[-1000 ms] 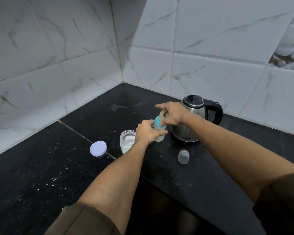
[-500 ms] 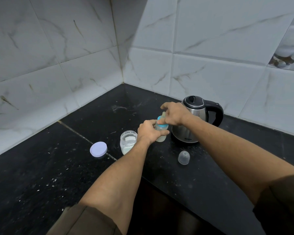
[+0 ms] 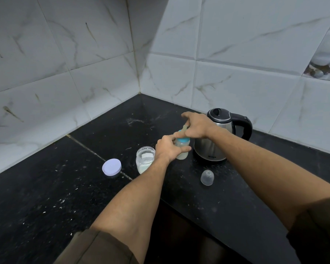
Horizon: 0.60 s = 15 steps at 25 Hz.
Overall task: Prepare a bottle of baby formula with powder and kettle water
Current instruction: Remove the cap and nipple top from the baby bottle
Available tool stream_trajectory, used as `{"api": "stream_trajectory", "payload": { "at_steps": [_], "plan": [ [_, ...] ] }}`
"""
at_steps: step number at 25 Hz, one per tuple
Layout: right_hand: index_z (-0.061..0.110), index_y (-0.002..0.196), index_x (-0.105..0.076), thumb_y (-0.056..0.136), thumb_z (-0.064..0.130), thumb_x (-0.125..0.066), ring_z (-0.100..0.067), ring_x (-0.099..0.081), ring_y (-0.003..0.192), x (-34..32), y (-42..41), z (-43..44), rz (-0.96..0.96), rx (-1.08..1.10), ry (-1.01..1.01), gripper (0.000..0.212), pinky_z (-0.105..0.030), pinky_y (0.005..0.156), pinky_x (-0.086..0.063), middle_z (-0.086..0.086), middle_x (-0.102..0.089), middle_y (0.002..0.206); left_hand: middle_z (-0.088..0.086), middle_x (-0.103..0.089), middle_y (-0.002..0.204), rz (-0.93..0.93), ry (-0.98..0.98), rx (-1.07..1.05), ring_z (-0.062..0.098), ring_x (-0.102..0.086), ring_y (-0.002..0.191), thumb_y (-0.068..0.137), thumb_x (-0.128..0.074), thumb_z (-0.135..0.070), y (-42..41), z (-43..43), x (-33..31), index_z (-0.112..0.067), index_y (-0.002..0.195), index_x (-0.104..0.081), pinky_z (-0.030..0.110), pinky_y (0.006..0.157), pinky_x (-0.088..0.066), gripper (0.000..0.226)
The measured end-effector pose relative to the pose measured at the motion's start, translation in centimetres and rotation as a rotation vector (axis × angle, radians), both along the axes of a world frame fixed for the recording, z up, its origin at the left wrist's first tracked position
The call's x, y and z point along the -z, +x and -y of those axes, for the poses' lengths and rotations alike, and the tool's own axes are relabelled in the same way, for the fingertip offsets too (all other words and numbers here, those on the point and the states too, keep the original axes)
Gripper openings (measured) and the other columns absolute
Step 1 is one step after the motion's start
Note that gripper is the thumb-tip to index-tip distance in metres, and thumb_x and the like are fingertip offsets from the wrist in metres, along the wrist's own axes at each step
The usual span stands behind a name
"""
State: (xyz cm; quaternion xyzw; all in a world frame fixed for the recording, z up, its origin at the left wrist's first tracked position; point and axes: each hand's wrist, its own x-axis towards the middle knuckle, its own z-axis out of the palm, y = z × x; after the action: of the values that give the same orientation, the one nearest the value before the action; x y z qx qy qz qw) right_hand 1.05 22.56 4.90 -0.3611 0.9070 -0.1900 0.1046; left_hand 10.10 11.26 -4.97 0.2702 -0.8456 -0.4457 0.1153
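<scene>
The bottle (image 3: 181,144) stands upright on the black counter (image 3: 65,187), just left of the steel kettle (image 3: 212,141) and just right of the open jar (image 3: 145,159) of white powder. A pale liquid fills its lower part, and a blue collar (image 3: 184,140) sits at its neck. The left hand (image 3: 167,149) wraps around the bottle's body, with fingers curled across its front. The right hand (image 3: 197,126) comes in from above and pinches the teat (image 3: 183,129) between thumb and curled fingers, while its index finger stretches out straight. The jar's lavender lid (image 3: 111,167) lies flat on the counter to the left. A clear dome cap (image 3: 207,177) rests apart from the bottle, nearer the counter's front edge. White marbled tiles (image 3: 84,63) line the corner behind.
</scene>
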Motion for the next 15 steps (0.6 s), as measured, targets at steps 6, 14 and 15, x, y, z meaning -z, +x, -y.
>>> {"api": "stream_trajectory", "payload": {
  "at_steps": [6, 14, 15],
  "plan": [
    [0.021, 0.130, -0.069, 0.085, 0.032, -0.079, -0.023, -0.064, 0.113, 0.28, 0.40, -0.12, -0.096, -0.073, 0.102, 0.047, -0.032, 0.093, -0.050, -0.001, -0.070, 0.122, -0.010, -0.076, 0.090, 0.025, -0.019, -0.011, 0.012, -0.070, 0.090, 0.061, -0.097, -0.047, -0.19, 0.20, -0.23, -0.027, 0.107, -0.078, 0.034, 0.081, -0.056, 0.053],
    [0.015, 0.151, -0.050, 0.080, 0.018, -0.076, -0.024, -0.060, 0.126, 0.08, 0.41, 0.06, -0.030, -0.162, 0.118, 0.076, -0.033, 0.102, -0.050, -0.008, -0.060, 0.142, -0.011, -0.075, 0.088, 0.028, 0.020, 0.003, 0.010, -0.070, 0.087, 0.063, -0.097, -0.045, 0.30, 0.03, 0.25, -0.024, 0.106, -0.077, 0.029, 0.072, -0.053, 0.052],
    [0.016, 0.148, -0.053, 0.081, 0.025, -0.076, -0.023, -0.061, 0.119, 0.08, 0.26, 0.12, -0.029, -0.116, 0.086, 0.072, -0.033, 0.097, -0.051, -0.006, -0.063, 0.136, -0.011, -0.076, 0.088, 0.023, 0.022, -0.005, 0.011, -0.071, 0.088, 0.063, -0.097, -0.045, 0.26, 0.13, 0.19, -0.025, 0.106, -0.077, 0.032, 0.076, -0.055, 0.051]
  ]
}}
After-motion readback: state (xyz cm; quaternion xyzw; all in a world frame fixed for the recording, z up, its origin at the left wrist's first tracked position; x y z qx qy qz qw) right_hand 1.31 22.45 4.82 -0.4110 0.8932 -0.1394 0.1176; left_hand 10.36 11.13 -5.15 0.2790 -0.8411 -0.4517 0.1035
